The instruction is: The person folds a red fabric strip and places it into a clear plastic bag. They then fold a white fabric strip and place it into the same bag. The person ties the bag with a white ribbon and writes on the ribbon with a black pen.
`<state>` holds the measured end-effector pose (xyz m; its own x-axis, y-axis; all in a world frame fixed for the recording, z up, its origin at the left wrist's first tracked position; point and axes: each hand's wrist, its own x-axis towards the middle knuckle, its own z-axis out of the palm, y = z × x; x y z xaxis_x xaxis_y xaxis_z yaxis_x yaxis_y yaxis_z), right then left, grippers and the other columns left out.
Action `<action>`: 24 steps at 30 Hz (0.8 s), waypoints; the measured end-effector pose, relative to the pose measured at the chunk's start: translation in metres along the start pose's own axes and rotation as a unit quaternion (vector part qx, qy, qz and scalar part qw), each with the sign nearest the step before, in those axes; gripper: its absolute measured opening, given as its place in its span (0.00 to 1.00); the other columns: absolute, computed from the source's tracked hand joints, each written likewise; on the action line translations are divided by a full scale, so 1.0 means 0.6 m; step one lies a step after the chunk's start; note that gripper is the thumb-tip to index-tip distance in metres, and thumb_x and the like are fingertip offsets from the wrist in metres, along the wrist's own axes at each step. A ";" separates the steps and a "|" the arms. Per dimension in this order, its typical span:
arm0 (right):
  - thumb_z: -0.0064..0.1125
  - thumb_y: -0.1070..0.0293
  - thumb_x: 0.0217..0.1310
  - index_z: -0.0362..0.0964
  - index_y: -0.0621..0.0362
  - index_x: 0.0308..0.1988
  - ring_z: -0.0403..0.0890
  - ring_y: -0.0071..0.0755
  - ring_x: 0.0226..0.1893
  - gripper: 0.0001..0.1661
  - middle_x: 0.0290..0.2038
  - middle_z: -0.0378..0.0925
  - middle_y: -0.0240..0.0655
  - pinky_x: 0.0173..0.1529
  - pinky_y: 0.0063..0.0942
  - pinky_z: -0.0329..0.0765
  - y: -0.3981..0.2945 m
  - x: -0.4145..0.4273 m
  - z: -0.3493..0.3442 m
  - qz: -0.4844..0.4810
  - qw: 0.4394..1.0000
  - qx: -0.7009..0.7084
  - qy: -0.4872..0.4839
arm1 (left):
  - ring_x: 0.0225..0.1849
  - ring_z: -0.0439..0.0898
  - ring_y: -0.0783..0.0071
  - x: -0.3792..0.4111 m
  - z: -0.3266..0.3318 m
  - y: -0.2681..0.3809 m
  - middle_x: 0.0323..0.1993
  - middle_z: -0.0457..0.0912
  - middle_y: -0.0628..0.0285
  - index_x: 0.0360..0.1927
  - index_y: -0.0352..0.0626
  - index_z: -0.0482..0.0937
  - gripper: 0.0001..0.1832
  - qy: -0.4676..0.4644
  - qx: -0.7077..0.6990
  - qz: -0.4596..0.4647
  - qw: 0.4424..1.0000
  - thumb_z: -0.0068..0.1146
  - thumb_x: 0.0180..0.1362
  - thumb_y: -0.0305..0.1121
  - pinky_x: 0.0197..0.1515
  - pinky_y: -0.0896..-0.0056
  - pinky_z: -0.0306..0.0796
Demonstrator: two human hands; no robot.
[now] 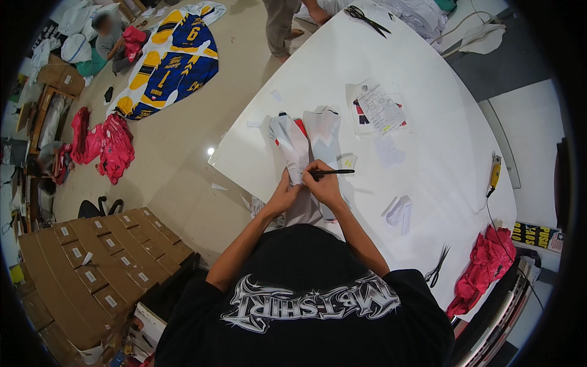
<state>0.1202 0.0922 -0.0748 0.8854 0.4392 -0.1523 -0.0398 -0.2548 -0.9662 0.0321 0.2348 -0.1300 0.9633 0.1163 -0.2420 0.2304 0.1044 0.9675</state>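
Note:
On the white table, my left hand [283, 197] grips the lower end of a rolled white fabric bundle [292, 149] with red and dark edges. My right hand [322, 184] holds a black pen [331, 172], its tip close to the bundle's end. Right beside it lies a second pale bundle of fabric [323, 133]. A small paper with yellow marks [347, 163] is just right of that one. Farther up and to the right, a sheet with drawings and writing [377, 108] rests on a stack of papers. A crumpled white piece [398, 214] lies right of my right hand.
Black scissors [368, 21] lie at the table's far corner, another pair [438, 268] at the near right. A yellow corded tool [495, 175] and pink fabric [484, 270] are along the right edge. Cardboard boxes [105, 257] stand left. One person stands beyond the table; others sit on the floor.

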 end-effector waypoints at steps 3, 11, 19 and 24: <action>0.67 0.65 0.62 0.76 0.63 0.35 0.75 0.20 0.26 0.12 0.25 0.79 0.32 0.32 0.26 0.74 0.007 -0.001 0.000 -0.007 1.000 0.018 0.003 | 0.70 0.68 0.63 0.000 0.002 -0.002 0.68 0.69 0.52 0.78 0.38 0.52 0.36 -0.003 -0.005 -0.004 1.000 0.54 0.70 0.29 0.72 0.63 0.62; 0.67 0.65 0.61 0.76 0.63 0.35 0.77 0.22 0.26 0.12 0.25 0.79 0.33 0.32 0.27 0.75 -0.012 0.000 0.002 0.003 1.000 -0.002 0.003 | 0.71 0.67 0.63 0.002 0.003 -0.009 0.69 0.68 0.52 0.79 0.38 0.50 0.37 0.008 -0.014 0.001 1.000 0.53 0.71 0.29 0.73 0.64 0.61; 0.66 0.68 0.64 0.75 0.63 0.37 0.78 0.19 0.26 0.10 0.25 0.79 0.31 0.33 0.24 0.75 0.000 0.000 0.000 -0.005 1.000 0.020 -0.008 | 0.70 0.68 0.63 0.003 0.000 -0.014 0.68 0.69 0.52 0.78 0.38 0.52 0.36 0.007 -0.005 -0.001 1.000 0.53 0.71 0.28 0.73 0.63 0.61; 0.65 0.70 0.65 0.74 0.63 0.37 0.78 0.18 0.26 0.09 0.25 0.78 0.30 0.33 0.22 0.75 0.004 0.003 -0.001 -0.012 1.000 -0.003 -0.010 | 0.70 0.68 0.64 0.000 0.000 -0.005 0.68 0.69 0.52 0.78 0.38 0.53 0.35 0.005 -0.003 -0.004 1.000 0.54 0.71 0.28 0.72 0.64 0.62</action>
<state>0.1221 0.0919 -0.0771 0.8765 0.4624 -0.1342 -0.0169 -0.2490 -0.9684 0.0313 0.2343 -0.1327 0.9599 0.1253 -0.2506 0.2374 0.1114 0.9650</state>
